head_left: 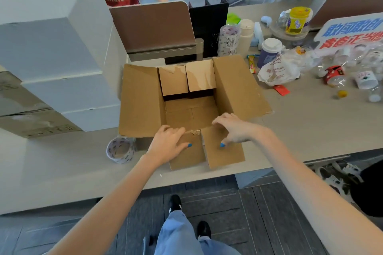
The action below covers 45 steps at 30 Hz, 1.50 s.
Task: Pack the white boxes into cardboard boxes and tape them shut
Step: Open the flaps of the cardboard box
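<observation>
Head view: an open cardboard box (143,99) sits at the table's (310,130) front edge, its flaps spread outward. The left grip (169,143) and right grip (234,130) each hook curled fingers over its near rim, thumbs pressing on the near flaps. White boxes (58,47) stand stacked towards the left edge. A tape roll (121,150) lies just beside the cardboard box's near left corner.

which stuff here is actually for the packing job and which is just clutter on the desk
For the job:
cardboard box, open, with left hand and right hand on its near flaps
white boxes stacked to its left
tape roll beside it

Just lying about:
lidded cup
plastic bag
plastic bottles
yellow tub
</observation>
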Available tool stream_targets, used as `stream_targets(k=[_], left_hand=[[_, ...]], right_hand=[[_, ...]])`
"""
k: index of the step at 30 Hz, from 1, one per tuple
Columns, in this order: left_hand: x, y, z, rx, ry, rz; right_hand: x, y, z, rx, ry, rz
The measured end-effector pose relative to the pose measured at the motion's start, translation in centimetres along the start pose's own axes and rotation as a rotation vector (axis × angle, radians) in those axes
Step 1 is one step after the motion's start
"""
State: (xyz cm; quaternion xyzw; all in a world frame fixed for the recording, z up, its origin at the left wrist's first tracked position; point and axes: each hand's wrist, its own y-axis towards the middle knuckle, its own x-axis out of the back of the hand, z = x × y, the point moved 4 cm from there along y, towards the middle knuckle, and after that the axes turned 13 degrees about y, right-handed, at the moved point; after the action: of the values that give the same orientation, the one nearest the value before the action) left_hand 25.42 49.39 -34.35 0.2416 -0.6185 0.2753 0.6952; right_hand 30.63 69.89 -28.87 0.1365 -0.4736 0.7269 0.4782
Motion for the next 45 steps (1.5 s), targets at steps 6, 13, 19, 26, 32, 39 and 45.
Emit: stream_targets(k=[6,13,19,26,32,39,45], left_hand=[[-1.0,-0.1,0.6,0.017,0.208,-0.151],[-1.0,0.8,1.7,0.042,0.269,-0.200],[0.3,2.3,2.4,0.116,0.148,-0.233],[1.4,7.5,5.8,0.197,0.058,-0.303],[0.3,13.0,8.4,0.193,0.050,-0.209],[-0.9,18.3,10.9,0.228,0.080,-0.018],[-2.3,21.9,11.6,0.275,0.177,0.078]], right_hand=[[-3.1,2.4,-1.2,0.185,-0.203,-0.337],[-4.1,3.6,-1.0,0.302,-0.228,-0.510],[-2.1,5.2,0.1,0.275,-0.111,-0.539],[2.4,10.0,2.1,0.250,-0.160,-0.558],[6.3,14.3,2.9,0.242,-0.315,-0.522],[8.7,19.5,3.0,0.114,-0.446,-0.570],[8.6,22.0,2.0,0.032,-0.512,-0.570]])
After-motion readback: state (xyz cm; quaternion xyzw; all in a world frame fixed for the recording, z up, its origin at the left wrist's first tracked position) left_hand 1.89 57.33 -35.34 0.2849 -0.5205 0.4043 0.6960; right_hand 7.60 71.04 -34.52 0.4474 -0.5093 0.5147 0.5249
